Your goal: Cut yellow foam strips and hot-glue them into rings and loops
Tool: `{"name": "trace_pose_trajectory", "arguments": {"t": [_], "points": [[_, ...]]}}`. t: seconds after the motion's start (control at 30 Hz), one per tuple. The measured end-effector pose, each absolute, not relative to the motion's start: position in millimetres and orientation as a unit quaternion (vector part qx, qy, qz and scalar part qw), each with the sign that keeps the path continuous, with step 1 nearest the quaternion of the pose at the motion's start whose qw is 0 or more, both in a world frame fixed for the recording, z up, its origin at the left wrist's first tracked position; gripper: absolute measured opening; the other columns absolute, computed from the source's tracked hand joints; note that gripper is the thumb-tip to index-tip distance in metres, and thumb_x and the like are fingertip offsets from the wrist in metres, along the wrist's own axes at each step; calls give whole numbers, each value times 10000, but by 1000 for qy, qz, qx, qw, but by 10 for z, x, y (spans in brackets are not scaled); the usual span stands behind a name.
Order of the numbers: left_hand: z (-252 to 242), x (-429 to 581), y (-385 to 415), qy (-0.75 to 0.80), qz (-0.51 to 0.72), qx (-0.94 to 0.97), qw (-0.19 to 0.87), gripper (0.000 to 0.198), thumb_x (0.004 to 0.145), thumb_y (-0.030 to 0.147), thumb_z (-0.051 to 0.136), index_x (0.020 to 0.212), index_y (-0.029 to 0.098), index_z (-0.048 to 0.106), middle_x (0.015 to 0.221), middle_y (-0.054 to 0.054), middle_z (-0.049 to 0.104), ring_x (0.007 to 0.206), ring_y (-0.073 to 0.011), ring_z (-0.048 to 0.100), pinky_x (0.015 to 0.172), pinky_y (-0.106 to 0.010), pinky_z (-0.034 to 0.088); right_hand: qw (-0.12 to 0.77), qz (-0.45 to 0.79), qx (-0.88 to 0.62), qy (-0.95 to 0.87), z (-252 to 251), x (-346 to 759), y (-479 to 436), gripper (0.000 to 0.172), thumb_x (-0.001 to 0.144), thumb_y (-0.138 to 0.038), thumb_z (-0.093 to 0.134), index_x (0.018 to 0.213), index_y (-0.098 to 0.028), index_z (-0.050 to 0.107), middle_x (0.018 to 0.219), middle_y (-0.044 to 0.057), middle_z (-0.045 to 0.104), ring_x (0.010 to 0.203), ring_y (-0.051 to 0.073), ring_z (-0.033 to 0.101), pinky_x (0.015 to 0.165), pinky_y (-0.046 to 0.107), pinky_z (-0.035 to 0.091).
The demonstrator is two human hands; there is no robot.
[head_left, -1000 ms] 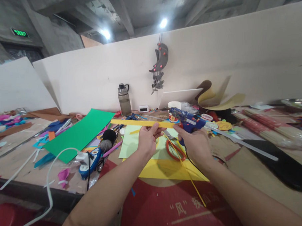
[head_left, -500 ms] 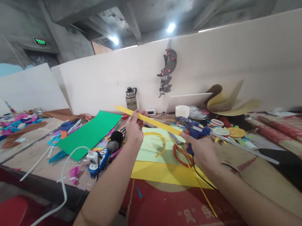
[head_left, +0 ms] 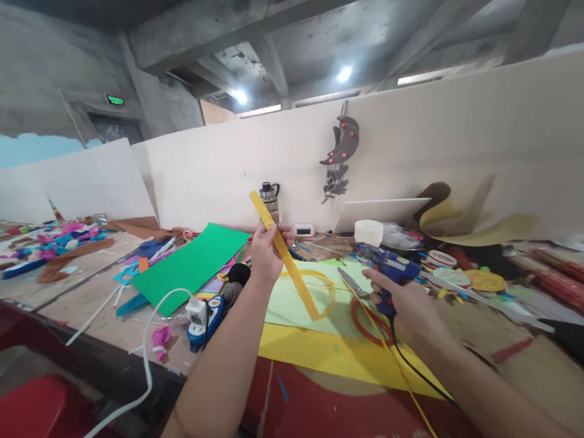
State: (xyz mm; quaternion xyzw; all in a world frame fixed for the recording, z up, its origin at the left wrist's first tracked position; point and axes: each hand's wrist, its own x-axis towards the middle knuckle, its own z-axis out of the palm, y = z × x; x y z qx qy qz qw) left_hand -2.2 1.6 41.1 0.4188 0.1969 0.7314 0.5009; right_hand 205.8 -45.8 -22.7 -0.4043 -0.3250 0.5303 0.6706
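Observation:
My left hand (head_left: 270,249) pinches a flat yellow strip (head_left: 294,274), which slants from upper left down to the right above the pale green sheet (head_left: 288,309). To the right, my right hand (head_left: 395,294) is wrapped around the grip of a blue glue gun (head_left: 391,265), its nozzle pointing left. A curved yellow piece (head_left: 334,292) lies on the pale sheet, partly behind the strip. Close by the glue gun are scissors (head_left: 372,329) with orange-red handles. Under the pale sheet is a larger yellow sheet (head_left: 325,356).
A green sheet (head_left: 188,266) lies on the left, near a blue power strip (head_left: 205,325) with a white plug and cable. Behind stand a bottle (head_left: 268,195) and a white tape roll (head_left: 368,232). Round decorated pieces (head_left: 485,281) lie to the right. A dark moon ornament (head_left: 343,144) hangs on the white panel.
The strip's right end has swung down away from my right hand, so the strip tilts more steeply. My right hand still grips the glue gun. The whole view has shifted.

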Motion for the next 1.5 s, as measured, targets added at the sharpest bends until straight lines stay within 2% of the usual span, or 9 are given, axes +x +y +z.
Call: {"name": "trace_pose_trajectory", "arguments": {"t": [0.13,0.3,0.4,0.5,0.77,0.9,1.07,1.27,1.5], "points": [[476,165,-173,222,670,547,450,349,793,382,585,1114,245,592,790,-23,648,508,-62,442,515,-193,372,683,552,-356,-319,-112,2074,-463,316,489,-220,829,658,-160,569,583,-35,488,458,44,361,338,172,312],[523,326,-350,273,614,710,211,389,854,451,465,1148,241,609,879,-59,630,773,-148,533,772,-265,417,697,548,-317,-338,24,2125,-507,308,562,-279,798,762,-171,589,669,-18,533,493,55,383,368,181,330],[517,332,-349,293,539,787,68,380,867,415,456,1185,259,592,949,-68,615,848,-173,529,810,-291,404,703,549,-276,-359,105,2167,-545,294,621,-322,759,814,-182,587,728,-13,563,507,53,394,393,179,327],[450,334,-278,284,471,835,10,389,879,380,444,1227,254,564,981,-79,614,904,-183,529,842,-307,394,702,569,-231,-360,165,2198,-569,275,658,-332,738,831,-187,582,727,-22,555,521,45,400,408,163,320],[204,395,-137,263,407,872,66,384,896,357,402,1229,248,557,1115,-107,605,1032,-214,532,910,-355,399,681,611,-225,-335,160,2197,-576,302,611,-279,787,748,-180,536,603,-68,441,480,28,367,401,147,304],[191,453,-181,259,405,872,94,390,887,359,424,1243,247,538,1178,-115,577,1091,-221,516,943,-366,385,681,608,-233,-335,159,2167,-587,319,585,-274,801,736,-172,539,608,-67,473,461,20,357,390,148,295],[127,590,-258,269,414,859,136,379,813,387,557,1170,259,579,964,-84,641,904,-208,567,848,-343,418,676,591,-267,-350,107,2110,-565,327,567,-313,803,756,-171,578,640,-49,557,432,20,367,377,167,291],[68,596,-260,307,500,783,206,170,728,380,661,795,223,658,735,-27,626,700,-159,538,689,-266,398,666,589,-282,-361,75,2071,-597,358,591,-398,776,754,-180,542,567,-55,548,389,28,376,359,165,276],[189,549,-279,283,495,814,107,126,814,322,571,818,232,659,804,-36,650,808,-175,554,797,-296,371,638,605,-272,-390,91,2075,-650,315,627,-369,753,765,-176,547,554,-32,585,401,36,441,376,142,305]]}}
